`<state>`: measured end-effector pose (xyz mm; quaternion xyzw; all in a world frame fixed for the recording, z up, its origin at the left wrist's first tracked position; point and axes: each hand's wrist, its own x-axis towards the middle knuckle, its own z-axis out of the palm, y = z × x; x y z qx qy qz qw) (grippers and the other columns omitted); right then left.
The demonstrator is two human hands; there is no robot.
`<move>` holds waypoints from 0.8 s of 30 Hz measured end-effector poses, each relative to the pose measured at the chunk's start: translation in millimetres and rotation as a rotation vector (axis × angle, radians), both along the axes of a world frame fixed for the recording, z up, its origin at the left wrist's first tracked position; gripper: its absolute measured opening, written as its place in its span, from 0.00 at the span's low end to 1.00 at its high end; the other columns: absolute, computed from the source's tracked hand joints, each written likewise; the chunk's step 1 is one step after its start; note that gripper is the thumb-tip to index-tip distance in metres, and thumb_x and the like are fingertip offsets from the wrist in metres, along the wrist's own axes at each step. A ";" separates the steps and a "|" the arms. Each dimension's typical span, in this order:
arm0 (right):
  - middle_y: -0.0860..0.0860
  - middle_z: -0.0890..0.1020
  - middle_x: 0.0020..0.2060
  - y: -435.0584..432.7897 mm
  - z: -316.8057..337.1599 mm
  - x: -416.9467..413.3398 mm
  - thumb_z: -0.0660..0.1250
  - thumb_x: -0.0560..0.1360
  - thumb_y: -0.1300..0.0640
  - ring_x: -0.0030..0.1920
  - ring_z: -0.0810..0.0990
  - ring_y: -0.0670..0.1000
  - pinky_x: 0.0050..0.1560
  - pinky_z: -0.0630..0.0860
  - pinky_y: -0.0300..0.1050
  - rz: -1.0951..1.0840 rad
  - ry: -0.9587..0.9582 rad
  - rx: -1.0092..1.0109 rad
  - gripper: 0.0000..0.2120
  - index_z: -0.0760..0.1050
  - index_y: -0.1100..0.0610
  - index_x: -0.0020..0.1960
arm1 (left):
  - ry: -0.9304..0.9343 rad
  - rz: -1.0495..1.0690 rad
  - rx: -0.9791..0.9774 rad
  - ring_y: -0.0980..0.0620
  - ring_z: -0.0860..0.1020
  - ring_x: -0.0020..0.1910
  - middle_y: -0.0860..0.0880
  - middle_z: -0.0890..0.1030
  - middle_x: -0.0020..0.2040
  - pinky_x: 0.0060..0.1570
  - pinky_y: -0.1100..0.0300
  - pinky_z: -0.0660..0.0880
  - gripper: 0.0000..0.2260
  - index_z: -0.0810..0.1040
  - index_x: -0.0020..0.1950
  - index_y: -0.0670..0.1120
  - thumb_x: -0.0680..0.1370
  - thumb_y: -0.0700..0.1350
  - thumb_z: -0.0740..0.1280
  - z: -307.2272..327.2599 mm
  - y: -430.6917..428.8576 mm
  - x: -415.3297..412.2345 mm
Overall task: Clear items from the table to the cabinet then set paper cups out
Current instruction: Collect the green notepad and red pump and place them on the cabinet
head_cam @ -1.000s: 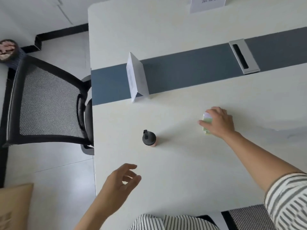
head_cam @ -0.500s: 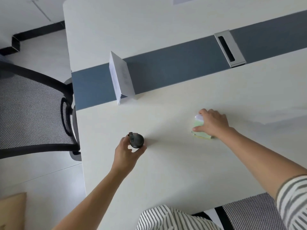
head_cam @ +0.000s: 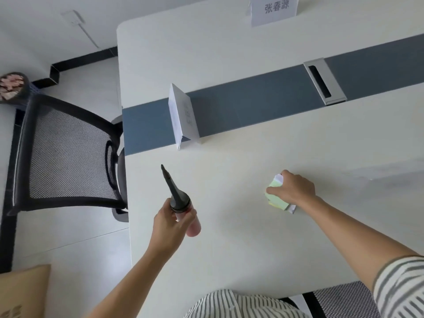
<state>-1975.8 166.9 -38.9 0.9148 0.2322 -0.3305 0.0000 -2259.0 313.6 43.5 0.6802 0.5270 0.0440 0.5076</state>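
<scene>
My left hand (head_cam: pixel 173 222) grips a pink bottle with a long black pointed nozzle (head_cam: pixel 176 198), lifted off the white table (head_cam: pixel 229 249) and tilted so the nozzle points away and left. My right hand (head_cam: pixel 293 190) is closed over a small stack of pale green and yellow note pads (head_cam: pixel 276 198) that lies on the table to the right. No paper cups and no cabinet show in the head view.
A folded white name card (head_cam: pixel 183 118) stands on the table's blue-grey centre strip (head_cam: pixel 252 99). A metal cable slot (head_cam: pixel 323 82) and a second name card (head_cam: pixel 274 9) lie farther back. A black mesh chair (head_cam: pixel 66 157) stands at the table's left end, a cardboard box (head_cam: pixel 23 292) at lower left.
My left hand reached forward, took hold of the bottle and lifted it off the table, tilting it. My right hand stayed on the note pads.
</scene>
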 end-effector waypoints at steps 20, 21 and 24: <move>0.47 0.73 0.28 -101.4 108.3 -199.0 0.62 0.68 0.30 0.31 0.73 0.50 0.33 0.65 0.46 -0.404 0.018 0.340 0.27 0.64 0.53 0.31 | -0.166 -0.325 0.033 0.42 0.81 0.34 0.46 0.81 0.35 0.35 0.47 0.79 0.08 0.75 0.43 0.49 0.68 0.45 0.73 56.4 -23.0 -74.1; 0.46 0.72 0.27 -114.8 112.3 -212.9 0.62 0.68 0.29 0.31 0.72 0.50 0.33 0.64 0.46 -0.422 -0.004 0.345 0.28 0.63 0.53 0.30 | -0.172 -0.363 0.028 0.41 0.81 0.34 0.47 0.81 0.34 0.35 0.48 0.79 0.08 0.75 0.43 0.48 0.70 0.43 0.73 55.5 -28.1 -75.3; 0.47 0.69 0.26 -159.0 123.8 -252.5 0.62 0.69 0.29 0.29 0.70 0.48 0.33 0.64 0.45 -0.519 -0.069 0.379 0.28 0.61 0.53 0.30 | -0.172 -0.489 0.012 0.41 0.81 0.35 0.46 0.81 0.34 0.35 0.50 0.78 0.08 0.75 0.44 0.48 0.72 0.41 0.73 56.2 -51.6 -73.6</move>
